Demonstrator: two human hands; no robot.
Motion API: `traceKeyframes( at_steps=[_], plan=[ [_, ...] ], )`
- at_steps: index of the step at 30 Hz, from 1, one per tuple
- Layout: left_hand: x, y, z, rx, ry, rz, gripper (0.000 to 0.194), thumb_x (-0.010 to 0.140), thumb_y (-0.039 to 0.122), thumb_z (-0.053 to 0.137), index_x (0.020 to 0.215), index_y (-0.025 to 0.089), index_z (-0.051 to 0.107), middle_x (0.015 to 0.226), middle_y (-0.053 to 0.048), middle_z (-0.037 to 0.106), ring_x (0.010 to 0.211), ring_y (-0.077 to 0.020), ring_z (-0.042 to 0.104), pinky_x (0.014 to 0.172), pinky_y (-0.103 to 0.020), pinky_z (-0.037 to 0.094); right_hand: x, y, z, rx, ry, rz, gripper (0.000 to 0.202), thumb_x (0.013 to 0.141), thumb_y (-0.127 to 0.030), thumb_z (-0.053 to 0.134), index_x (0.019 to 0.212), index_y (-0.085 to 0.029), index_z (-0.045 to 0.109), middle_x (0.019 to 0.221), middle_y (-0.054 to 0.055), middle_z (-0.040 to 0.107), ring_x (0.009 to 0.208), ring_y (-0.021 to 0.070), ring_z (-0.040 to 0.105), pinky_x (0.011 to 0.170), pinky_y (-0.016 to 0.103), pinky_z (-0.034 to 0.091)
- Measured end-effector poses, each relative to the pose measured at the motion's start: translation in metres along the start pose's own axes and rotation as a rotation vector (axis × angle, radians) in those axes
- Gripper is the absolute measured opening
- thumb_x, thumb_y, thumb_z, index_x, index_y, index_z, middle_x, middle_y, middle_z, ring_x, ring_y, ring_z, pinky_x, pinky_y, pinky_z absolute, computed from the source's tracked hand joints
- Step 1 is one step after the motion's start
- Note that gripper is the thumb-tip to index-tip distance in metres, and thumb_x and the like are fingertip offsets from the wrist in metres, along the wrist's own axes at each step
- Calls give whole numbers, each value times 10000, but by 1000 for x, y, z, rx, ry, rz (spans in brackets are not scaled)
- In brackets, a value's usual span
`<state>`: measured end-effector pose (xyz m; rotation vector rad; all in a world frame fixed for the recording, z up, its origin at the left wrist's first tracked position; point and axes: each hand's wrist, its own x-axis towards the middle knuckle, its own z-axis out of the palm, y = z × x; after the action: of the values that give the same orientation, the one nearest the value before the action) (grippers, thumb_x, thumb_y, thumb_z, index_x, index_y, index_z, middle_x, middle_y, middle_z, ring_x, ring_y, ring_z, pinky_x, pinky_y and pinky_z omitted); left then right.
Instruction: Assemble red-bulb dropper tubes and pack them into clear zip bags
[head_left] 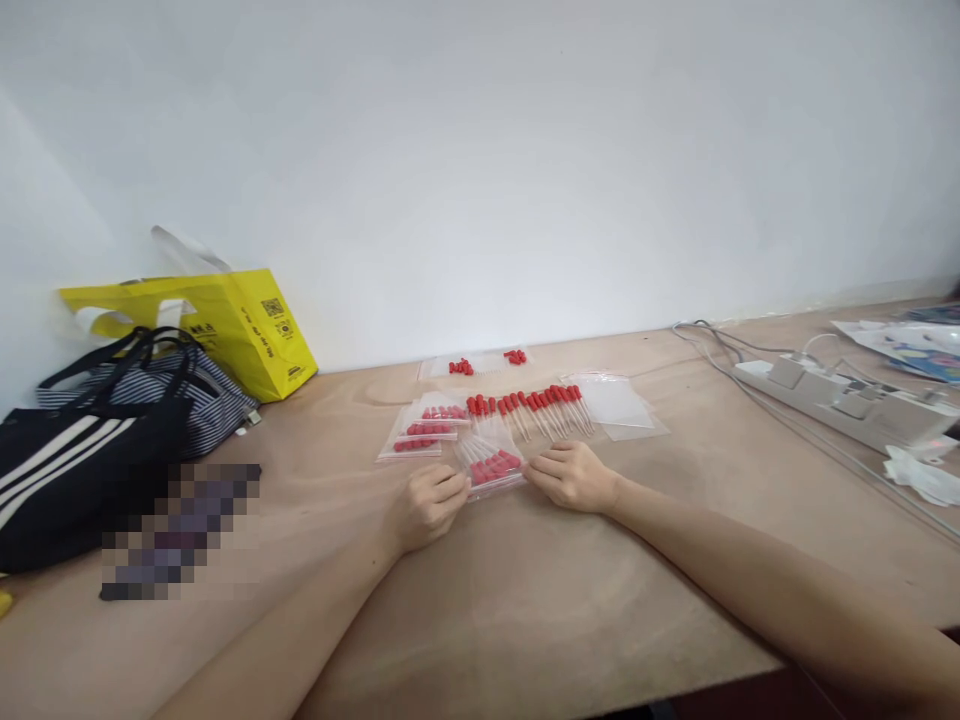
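Observation:
A clear zip bag point(491, 468) holding several red-topped droppers lies between my hands, its zip edge facing me. My left hand point(431, 503) pinches the bag's left corner, and my right hand point(568, 477) grips its right corner. Just behind it, a row of red-topped clear droppers point(551, 402) rests on the table. Filled bags point(424, 430) with red tops showing overlap to the left of the row. Flat clear bags point(621, 405) without droppers lie to the right.
Loose red caps point(461, 367) lie on a clear bag near the wall. A power strip point(847, 400) with cables is at right. Yellow point(255, 330) and black point(97, 480) bags stand at left, beside a pixelated dark object point(180, 535) on the wooden table point(487, 620).

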<state>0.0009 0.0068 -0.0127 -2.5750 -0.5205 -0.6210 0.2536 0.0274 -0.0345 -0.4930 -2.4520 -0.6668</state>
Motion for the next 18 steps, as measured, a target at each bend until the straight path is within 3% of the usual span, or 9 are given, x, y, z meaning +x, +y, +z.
traceKeyframes(
  at_steps=[4,7,11,18],
  plan=[
    [4,-1,1,37,8,-73,234,847,126,368,811,159,597,708,-57,614,650,-155,542,590,-290,443,3,-2,0,-75,45,12,286,845,-133,329,704,-159,576,556,11,534,491,86,418,503,267,244],
    [10,3,5,85,87,-91,165,831,116,425,860,147,584,754,-53,622,694,-157,544,623,-292,439,7,-5,0,-97,87,50,274,833,-152,365,631,-166,550,524,-2,507,467,80,390,493,264,219],
    [24,11,13,118,213,-10,113,816,108,470,817,138,579,689,-27,615,641,-140,535,591,-278,422,13,-10,0,-91,161,32,230,808,-153,406,618,-161,536,514,-15,485,469,83,385,484,257,205],
    [38,12,22,170,264,126,81,788,90,511,741,112,573,636,-27,602,598,-130,526,562,-273,408,16,-11,1,-78,181,19,204,808,-163,423,642,-153,541,530,-19,497,474,83,392,488,251,208]
  ],
)
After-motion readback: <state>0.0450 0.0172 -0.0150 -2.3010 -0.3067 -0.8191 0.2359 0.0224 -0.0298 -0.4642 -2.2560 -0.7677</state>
